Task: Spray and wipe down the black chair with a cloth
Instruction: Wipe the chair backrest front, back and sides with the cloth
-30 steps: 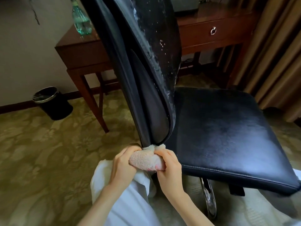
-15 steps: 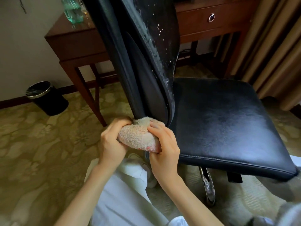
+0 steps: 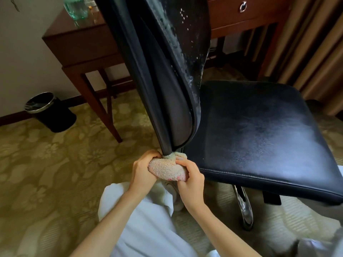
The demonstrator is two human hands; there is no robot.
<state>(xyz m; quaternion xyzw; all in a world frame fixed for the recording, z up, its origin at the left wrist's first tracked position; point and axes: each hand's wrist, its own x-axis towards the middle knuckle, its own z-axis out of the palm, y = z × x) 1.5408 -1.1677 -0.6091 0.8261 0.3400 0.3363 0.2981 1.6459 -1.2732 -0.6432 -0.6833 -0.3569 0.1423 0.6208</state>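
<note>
Cream terry cloth (image 3: 167,168) pressed to the foot of the black leather chair (image 3: 259,136).
The left hand (image 3: 143,173) and the right hand (image 3: 191,180) each curl round an end of the bunched cloth, holding it against the lower tip of the backrest (image 3: 167,71), just beside the seat. Wiping is in hand. Spray droplets (image 3: 178,34) cling higher up the backrest, so the next stroke probably calls for firm pressure carried upward.
</note>
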